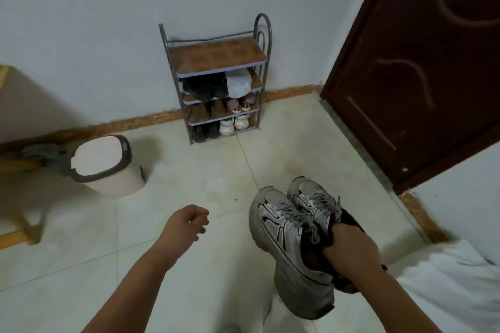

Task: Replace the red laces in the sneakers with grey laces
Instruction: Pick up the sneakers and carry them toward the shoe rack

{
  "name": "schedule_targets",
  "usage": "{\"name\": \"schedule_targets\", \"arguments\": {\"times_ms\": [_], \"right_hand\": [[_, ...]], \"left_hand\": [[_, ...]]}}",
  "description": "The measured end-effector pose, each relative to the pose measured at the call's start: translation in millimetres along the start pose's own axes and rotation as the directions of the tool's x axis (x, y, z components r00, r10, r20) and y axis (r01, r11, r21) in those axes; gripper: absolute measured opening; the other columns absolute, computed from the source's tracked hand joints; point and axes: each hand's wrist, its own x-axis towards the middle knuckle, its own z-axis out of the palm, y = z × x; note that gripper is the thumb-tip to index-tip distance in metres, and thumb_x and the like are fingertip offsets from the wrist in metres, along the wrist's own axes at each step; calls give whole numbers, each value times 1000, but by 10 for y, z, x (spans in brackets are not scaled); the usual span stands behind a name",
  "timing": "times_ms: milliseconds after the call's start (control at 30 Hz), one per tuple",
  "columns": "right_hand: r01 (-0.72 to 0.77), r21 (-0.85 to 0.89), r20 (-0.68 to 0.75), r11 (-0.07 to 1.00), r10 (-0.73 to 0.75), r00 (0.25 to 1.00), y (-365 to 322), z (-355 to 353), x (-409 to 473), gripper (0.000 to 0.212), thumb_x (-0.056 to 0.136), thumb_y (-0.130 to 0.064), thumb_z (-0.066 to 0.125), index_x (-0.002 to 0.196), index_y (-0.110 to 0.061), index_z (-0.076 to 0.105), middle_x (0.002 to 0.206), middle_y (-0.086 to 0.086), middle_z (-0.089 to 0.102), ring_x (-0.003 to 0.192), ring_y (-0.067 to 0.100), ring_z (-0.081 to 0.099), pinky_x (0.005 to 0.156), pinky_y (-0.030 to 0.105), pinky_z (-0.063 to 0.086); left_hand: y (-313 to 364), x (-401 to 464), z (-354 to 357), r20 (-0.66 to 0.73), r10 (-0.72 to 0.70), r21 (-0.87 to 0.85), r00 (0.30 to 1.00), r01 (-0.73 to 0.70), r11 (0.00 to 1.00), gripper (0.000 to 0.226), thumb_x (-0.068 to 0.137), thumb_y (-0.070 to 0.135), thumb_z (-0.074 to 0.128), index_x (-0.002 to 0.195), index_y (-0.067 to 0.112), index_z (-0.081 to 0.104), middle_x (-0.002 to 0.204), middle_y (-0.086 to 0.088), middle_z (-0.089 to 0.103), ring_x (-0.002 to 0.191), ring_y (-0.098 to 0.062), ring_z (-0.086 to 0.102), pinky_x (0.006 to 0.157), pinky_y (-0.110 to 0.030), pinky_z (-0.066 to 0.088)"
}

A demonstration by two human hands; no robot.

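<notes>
A pair of grey-and-silver sneakers (pixel 284 227) with dark red lining hangs in the air at the lower right, toes pointing away from me. Grey laces (pixel 290 212) run through their eyelets. My right hand (pixel 349 246) grips both sneakers together at their openings, fingers curled inside the collars. My left hand (pixel 186 222) is stretched out over the floor to the left of the sneakers, fingers loosely curled, holding nothing. No red laces are in view.
A metal shoe rack (pixel 216 81) with several pairs of shoes stands against the far wall. A beige lidded bin (pixel 108 167) sits at the left. A dark brown door (pixel 422 62) stands at the right, a wooden chair (pixel 16 235) at the far left.
</notes>
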Motion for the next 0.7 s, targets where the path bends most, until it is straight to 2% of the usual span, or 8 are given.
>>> {"name": "schedule_targets", "arguments": {"times_ms": [100,200,400,500,567,700], "right_hand": [[48,9,-1,999,-48,999,-184,-146,543,13,83,-28,54,76,-17,57,66,-3,54,63,19,53,56,25,38],[108,33,-8,994,-108,994,-341,-314,1134,16,84,-30,53,87,-18,63,74,-2,60,67,20,53,60,26,41],[196,-35,-2,980,-196,981,-604,-873,2293,13,86,-27,53,85,-17,61,73,-2,53,66,20,47,60,25,36],[232,-67,7,970,-232,973,-838,-1064,2794,10,85,-25,53,82,-17,59,76,1,58,70,22,55,60,25,37],[252,-76,20,965,-251,968,-1019,-1136,3065,14,85,-26,54,88,-16,63,83,2,64,76,23,60,61,25,38],[298,-78,68,951,-293,954,-1445,-1277,3582,11,84,-27,54,82,-17,59,79,1,60,69,20,53,60,25,38]], "left_hand": [[211,391,29,-8,-22,-7,1000,22,1000,14,93,9,47,97,9,61,88,-6,63,73,-16,58,64,-25,44],[439,812,34,-44,-33,-3,998,33,999,15,93,9,46,94,12,61,89,-6,64,76,-17,59,66,-26,45],[1032,1586,79,-135,-60,-39,989,55,998,15,93,8,47,94,12,61,90,-7,65,77,-18,60,65,-26,46],[1224,1898,4,-170,-97,-63,981,88,994,15,92,8,47,94,12,62,90,-6,65,77,-18,61,64,-25,46],[1279,2072,-96,-195,-135,-88,971,120,989,15,92,7,48,93,12,62,90,-7,65,77,-19,60,64,-25,46],[1386,2520,-403,-250,-195,-144,948,163,976,15,92,5,48,94,10,62,89,-10,65,78,-22,60,65,-28,45]]}}
